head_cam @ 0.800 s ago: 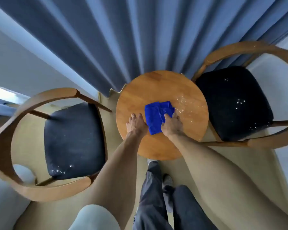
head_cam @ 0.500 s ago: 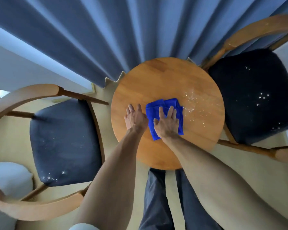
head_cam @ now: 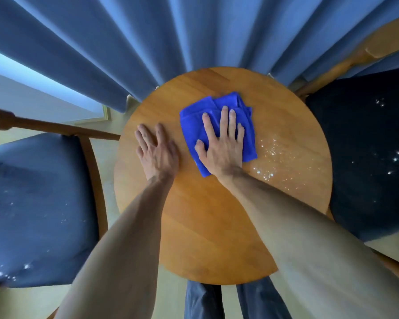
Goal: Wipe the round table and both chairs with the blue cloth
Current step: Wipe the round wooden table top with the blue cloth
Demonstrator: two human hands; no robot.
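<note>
My right hand [head_cam: 221, 146] flat, fingers straight, pressing blue cloth [head_cam: 219, 127] onto round table [head_cam: 212, 226]. My left hand [head_cam: 156, 151] flat on bare wood just left of cloth, fingers straight, holding nothing. White specks [head_cam: 272, 162] on tabletop just right of cloth. Left chair [head_cam: 32, 203] and right chair [head_cam: 366, 157] flank table, dark seats speckled white. Blue curtain [head_cam: 171, 42] beyond fingertips. Versus 0.5 s ago: cloth and right hand farther toward curtain; specks still unwiped.
</note>
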